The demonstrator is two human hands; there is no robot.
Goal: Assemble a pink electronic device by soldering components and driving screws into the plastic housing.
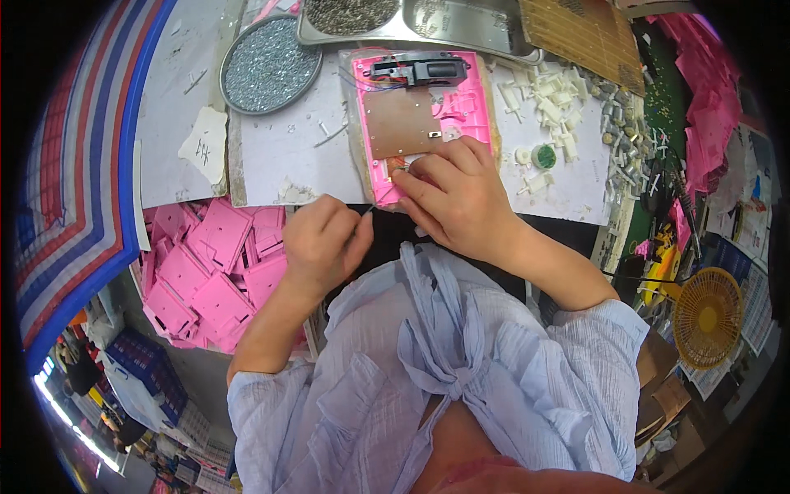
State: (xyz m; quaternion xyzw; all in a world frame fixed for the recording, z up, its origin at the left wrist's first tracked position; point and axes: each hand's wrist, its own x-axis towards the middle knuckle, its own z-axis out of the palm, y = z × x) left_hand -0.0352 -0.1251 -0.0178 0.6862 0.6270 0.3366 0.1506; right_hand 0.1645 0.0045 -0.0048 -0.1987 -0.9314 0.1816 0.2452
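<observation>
Near the upper centre of the frame a pink plastic housing lies flat on the white work surface, a brown circuit board set in it. The right hand rests on the housing's lower edge, fingers curled and pressing down. The left hand, just below-left, is closed loosely around a thin dark tool. A pile of pink housings fills the left.

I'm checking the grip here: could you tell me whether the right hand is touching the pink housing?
Touching. The head view shows the right hand with fingers pressed onto the lower edge of the pink housing.
</observation>
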